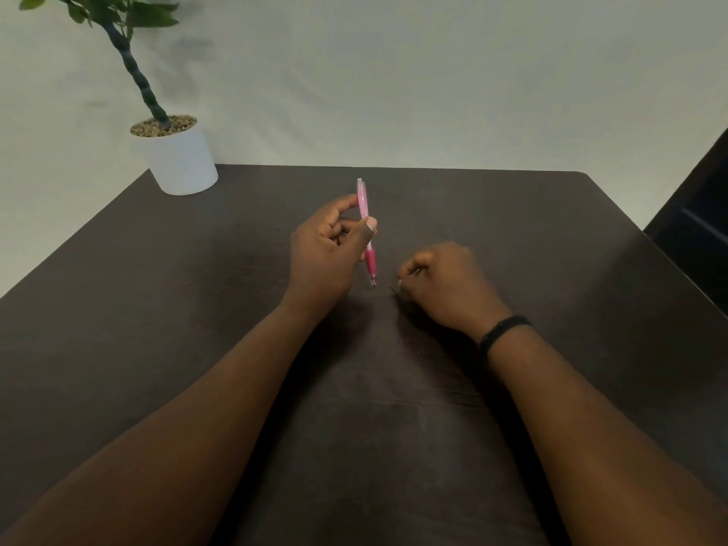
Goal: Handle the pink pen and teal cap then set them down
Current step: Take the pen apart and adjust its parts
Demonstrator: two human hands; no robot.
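My left hand (323,258) holds the pink pen (370,264) by its middle, thumb across the barrel. The pen stands almost upright, white end up and tip just above the dark table (551,238). To its right, my right hand (449,285) rests low on the table with the fingers curled and pinched. A thin dark sliver (394,290), like a lead, sticks out from its fingertips towards the pen's tip. No teal cap shows in this view; whatever else the right hand may hold is hidden.
A white pot (181,159) with a leafy plant stands at the table's far left corner. A dark chair or cabinet (697,222) is beyond the right edge. A black band (504,329) circles my right wrist. A pale wall lies behind the far edge.
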